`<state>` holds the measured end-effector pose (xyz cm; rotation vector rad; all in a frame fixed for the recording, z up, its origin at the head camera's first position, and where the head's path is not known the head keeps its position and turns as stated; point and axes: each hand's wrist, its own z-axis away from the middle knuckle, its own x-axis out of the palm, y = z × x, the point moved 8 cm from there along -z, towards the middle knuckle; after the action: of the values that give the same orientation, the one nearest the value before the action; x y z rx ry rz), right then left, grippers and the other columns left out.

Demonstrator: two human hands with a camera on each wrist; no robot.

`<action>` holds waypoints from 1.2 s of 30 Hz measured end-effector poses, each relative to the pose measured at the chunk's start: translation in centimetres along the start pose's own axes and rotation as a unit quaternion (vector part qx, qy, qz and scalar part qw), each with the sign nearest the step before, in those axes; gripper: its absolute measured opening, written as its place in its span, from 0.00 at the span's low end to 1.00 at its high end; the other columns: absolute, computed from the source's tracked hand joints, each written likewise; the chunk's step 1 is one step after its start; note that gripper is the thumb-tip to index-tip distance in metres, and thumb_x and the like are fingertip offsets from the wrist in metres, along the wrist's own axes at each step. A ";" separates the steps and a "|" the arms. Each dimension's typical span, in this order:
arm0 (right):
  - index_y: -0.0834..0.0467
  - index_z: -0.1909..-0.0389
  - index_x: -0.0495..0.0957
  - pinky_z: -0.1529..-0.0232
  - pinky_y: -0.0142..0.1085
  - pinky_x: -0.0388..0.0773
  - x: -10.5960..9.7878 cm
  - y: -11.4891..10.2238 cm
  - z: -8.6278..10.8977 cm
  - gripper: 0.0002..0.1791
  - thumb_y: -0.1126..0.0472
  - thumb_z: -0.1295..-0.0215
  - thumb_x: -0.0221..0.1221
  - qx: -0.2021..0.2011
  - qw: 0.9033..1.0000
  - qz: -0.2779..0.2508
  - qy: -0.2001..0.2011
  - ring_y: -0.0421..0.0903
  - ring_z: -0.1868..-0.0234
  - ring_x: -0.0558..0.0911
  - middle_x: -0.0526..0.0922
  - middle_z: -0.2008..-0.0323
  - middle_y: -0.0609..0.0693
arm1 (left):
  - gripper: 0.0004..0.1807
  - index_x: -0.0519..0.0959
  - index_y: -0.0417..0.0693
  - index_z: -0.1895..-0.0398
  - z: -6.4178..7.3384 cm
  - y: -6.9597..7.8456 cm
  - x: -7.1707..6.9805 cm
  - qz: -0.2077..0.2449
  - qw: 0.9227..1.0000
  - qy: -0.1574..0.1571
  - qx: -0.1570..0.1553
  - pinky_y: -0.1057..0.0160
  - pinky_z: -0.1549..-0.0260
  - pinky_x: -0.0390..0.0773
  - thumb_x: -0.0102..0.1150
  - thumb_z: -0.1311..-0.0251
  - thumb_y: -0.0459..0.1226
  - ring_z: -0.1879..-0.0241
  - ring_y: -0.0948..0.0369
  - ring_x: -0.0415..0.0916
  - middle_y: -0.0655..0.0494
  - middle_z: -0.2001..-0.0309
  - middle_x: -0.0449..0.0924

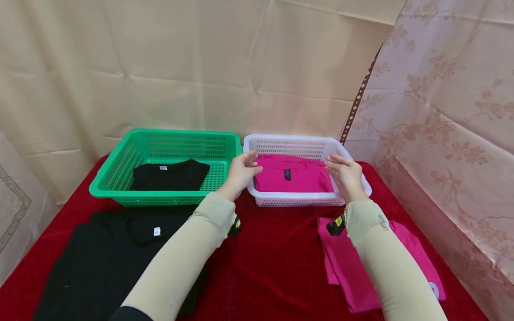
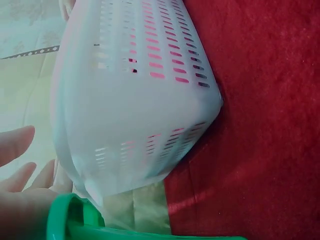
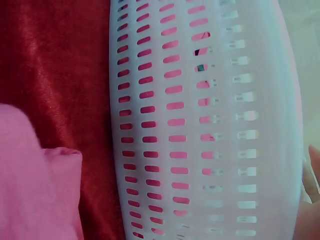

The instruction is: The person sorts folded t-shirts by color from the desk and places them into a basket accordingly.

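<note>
A folded pink T-shirt [image 1: 299,174] with a black neck label lies inside the white plastic basket [image 1: 299,199]. At the basket's left end is my left hand [image 1: 240,173], its fingers fairly straight and slightly apart, near the shirt's left edge. My right hand [image 1: 347,174] is at the right end, fingers extended toward the shirt's right edge. Nothing is gripped by either hand. In the left wrist view, the left fingers [image 2: 17,145] show beside the basket's outer corner. Only a little of the right hand [image 3: 311,205] appears past the rim in the right wrist view.
Left of the white basket stands a green basket [image 1: 160,194] holding a folded black shirt [image 1: 170,176]. Another black shirt [image 1: 100,263] lies spread in front of it. More folded pink clothing [image 1: 345,267] lies under the right forearm. A red cloth [image 1: 265,267] covers the table; curtains hang behind.
</note>
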<state>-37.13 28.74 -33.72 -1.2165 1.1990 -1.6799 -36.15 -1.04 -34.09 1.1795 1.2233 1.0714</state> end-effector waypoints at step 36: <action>0.55 0.57 0.84 0.56 0.36 0.85 -5.1 0.3 8.5 0.13 0.73 0.31 0.56 -0.078 0.985 0.008 -0.155 0.44 0.62 0.89 0.90 0.62 0.49 | 0.22 0.73 0.41 0.35 8.9 0.1 7.4 0.100 0.985 -0.144 0.003 0.56 0.40 0.77 0.55 0.31 0.34 0.38 0.51 0.75 0.44 0.37 0.76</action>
<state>-27.51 31.08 -34.40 -1.4977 1.1577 -1.3421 -26.74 5.72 -34.99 1.4286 0.8987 1.0010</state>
